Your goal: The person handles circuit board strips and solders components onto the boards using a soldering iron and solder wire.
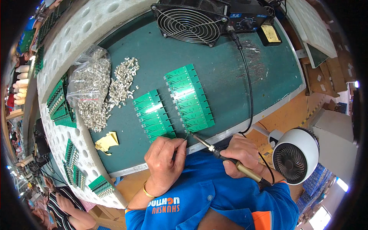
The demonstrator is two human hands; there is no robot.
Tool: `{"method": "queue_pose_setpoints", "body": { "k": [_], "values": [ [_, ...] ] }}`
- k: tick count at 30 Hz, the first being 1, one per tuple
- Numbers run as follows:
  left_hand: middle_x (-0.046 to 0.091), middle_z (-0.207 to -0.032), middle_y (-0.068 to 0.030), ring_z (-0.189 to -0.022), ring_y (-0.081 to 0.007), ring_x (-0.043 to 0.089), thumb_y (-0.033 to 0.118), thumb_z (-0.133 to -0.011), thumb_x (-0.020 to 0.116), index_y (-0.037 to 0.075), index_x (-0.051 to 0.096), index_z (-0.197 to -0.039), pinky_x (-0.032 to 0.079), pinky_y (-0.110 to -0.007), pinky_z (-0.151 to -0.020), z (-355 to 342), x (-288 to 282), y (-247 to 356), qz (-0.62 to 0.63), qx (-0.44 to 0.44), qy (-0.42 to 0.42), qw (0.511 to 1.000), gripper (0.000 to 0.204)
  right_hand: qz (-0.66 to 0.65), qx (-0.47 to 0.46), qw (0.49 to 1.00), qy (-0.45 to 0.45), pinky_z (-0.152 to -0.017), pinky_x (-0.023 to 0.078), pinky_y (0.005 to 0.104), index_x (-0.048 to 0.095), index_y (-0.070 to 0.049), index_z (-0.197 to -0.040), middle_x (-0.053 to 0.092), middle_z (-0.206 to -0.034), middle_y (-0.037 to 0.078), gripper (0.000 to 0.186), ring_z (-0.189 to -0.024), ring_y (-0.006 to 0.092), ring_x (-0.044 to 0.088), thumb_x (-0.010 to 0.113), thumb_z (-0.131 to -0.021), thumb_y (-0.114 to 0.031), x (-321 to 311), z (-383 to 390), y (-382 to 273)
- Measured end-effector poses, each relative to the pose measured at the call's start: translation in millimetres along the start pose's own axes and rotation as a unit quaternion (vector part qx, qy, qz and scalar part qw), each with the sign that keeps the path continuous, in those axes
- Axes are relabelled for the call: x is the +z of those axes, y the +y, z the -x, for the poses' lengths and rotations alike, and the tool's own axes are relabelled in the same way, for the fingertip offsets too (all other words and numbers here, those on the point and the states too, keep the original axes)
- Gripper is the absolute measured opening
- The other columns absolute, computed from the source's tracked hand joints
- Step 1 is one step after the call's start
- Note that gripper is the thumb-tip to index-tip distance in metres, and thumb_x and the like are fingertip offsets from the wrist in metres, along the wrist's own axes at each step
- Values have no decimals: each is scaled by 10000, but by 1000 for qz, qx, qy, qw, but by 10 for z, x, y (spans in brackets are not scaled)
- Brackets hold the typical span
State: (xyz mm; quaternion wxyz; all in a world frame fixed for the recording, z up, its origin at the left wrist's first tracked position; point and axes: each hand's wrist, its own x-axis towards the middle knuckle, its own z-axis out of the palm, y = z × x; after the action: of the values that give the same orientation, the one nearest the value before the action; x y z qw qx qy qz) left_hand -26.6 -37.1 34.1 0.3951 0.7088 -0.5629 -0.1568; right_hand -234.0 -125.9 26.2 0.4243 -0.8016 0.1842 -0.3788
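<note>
My right hand [240, 155] is wrapped round the handle of a soldering iron [249, 171]. Its tip points left, at the near end of the right-hand strip of green circuit boards [191, 99]. Pinched in my left hand [165, 159] is a thin strand that looks like solder wire [186, 136]; it reaches toward the same end, close to the iron's tip. A second, shorter strip of green circuit boards [152, 115] lies to the left, its near end partly behind my left hand. Small metal pins or connectors line the left edges of both strips.
Loose metal connectors [122, 78] lie beside a clear plastic bag [90, 82] of them. Yellow paper [107, 142] is nearby. At the back stand a fan [188, 25], a soldering station [247, 21] and a sponge holder [270, 35]. The iron's cable [249, 84] crosses the right side. White foam [63, 142] carries boards.
</note>
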Motion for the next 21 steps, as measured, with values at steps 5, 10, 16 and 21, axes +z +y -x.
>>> {"method": "queue_pose_setpoints", "body": {
  "k": [5, 10, 16, 21],
  "values": [
    [571, -688, -93, -592, -239, 572, -40, -706, 772, 29, 668, -805, 453, -343, -520, 9, -13, -2, -2, 7, 0, 1000, 160, 1, -6, 1000, -8, -498, 434, 324, 622, -21, -997, 607, -652, 57, 239, -521, 208, 576, 716, -781, -63, -11, -5, -8],
    [579, -698, -95, -597, -238, 581, -36, -714, 773, 33, 671, -802, 459, -339, -525, 50, -30, -2, -4, -6, 9, 1000, 152, 33, -26, 999, -1, -489, 412, 309, 614, -23, -1006, 581, -633, 36, 226, -516, 188, 562, 701, -810, -93, -24, 25, -24],
    [581, -772, -110, -664, -211, 556, -19, -825, 704, 8, 606, -867, 441, -305, -586, 134, -118, -53, -13, 13, 55, 998, 110, 40, -51, 998, 11, -493, 404, 304, 616, -46, -1073, 572, -681, 25, 259, -531, 181, 548, 707, -855, -153, -27, 24, -10],
    [415, -699, -13, -599, -107, 357, 61, -933, 635, 22, 503, -907, 306, -252, -530, 370, -186, -229, -13, -1, 118, 993, 140, 76, -71, 995, -14, -506, 411, 322, 654, -143, -1103, 502, -778, 33, 313, -589, 203, 524, 768, -838, -265, -63, -12, 92]
  ]
}}
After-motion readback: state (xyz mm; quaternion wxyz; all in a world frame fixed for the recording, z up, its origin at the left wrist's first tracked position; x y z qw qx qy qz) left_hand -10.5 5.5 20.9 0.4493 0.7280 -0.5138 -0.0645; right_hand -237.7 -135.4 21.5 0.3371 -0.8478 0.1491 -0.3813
